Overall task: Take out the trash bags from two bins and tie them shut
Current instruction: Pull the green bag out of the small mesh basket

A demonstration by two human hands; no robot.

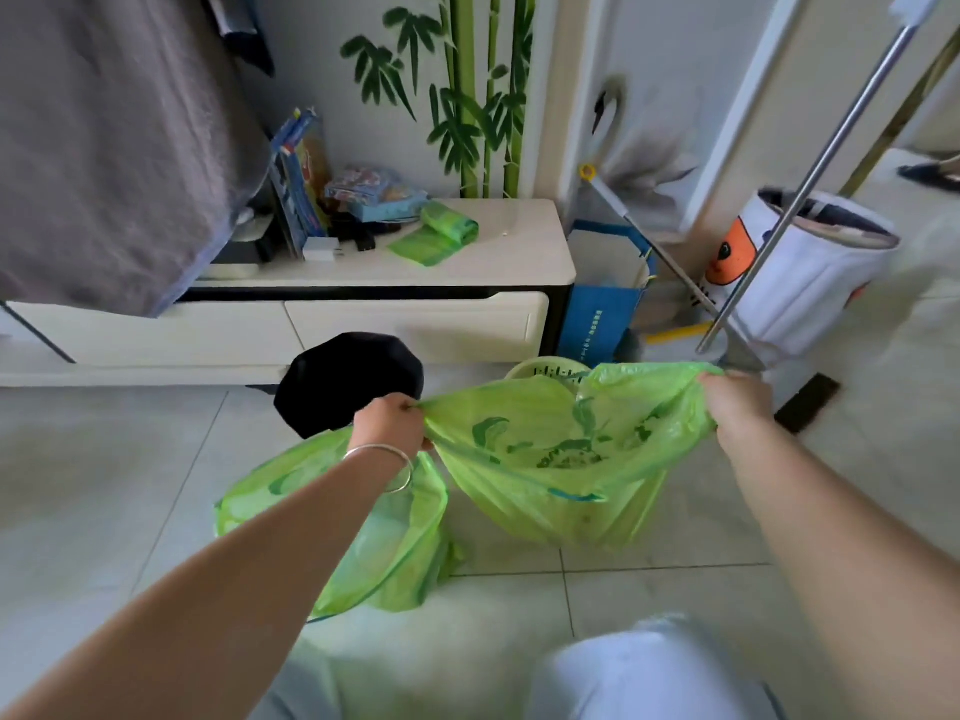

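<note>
A green trash bag [561,491] hangs stretched wide open between my hands, with scraps showing at its bottom. My left hand [389,420] pinches its left rim and my right hand [735,402] grips its right rim. Just behind the bag the rim of a pale green slotted bin [545,368] shows. A second green trash bag [384,543] lies open on the floor tiles under my left forearm. Behind my left hand stands a black bin [343,376].
A low white cabinet [493,262] runs along the wall, with a roll of green bags [441,231] on top. To the right are a blue paper bag [597,314], a white bin with a black liner [810,272] and a metal pole [810,184].
</note>
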